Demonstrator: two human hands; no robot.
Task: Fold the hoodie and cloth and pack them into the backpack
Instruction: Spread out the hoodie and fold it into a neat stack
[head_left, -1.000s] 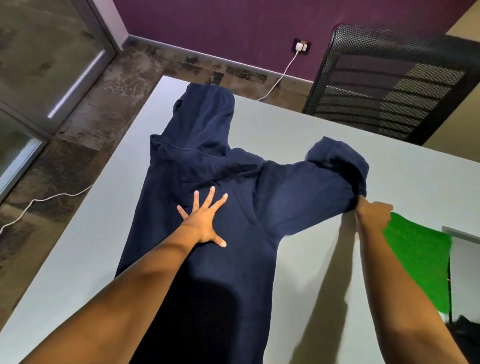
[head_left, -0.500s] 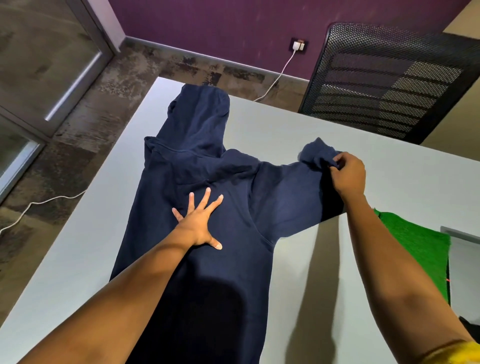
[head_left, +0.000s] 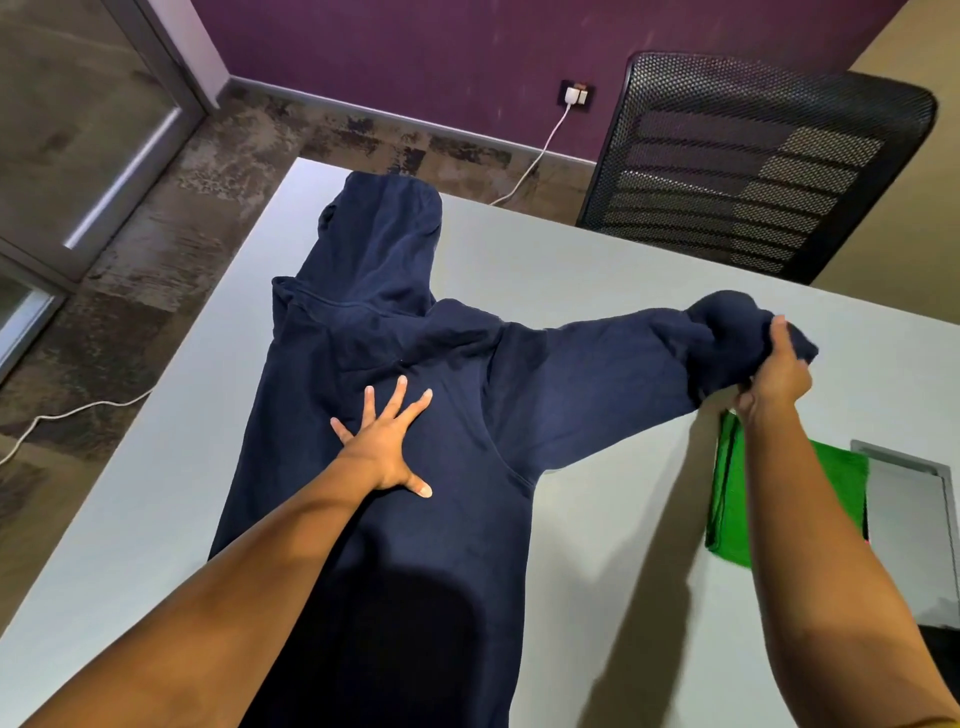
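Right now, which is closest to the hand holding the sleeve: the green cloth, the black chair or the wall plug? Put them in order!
From the right hand:
1. Green cloth, just below it on the table.
2. Black chair, behind the table's far edge.
3. Wall plug, far left on the purple wall.

Looks like an office or meeting rm to me. I'm over a big pale grey table (head_left: 597, 270) w/ a metal cable hatch (head_left: 909, 519) set flush in its top, a black mesh desk chair (head_left: 753, 166) pushed up at the far side, purple wall (head_left: 415, 52) w/ a socket and charger (head_left: 575, 96), glass partition (head_left: 78, 130) at left, mottled carpet tiles (head_left: 156, 260).
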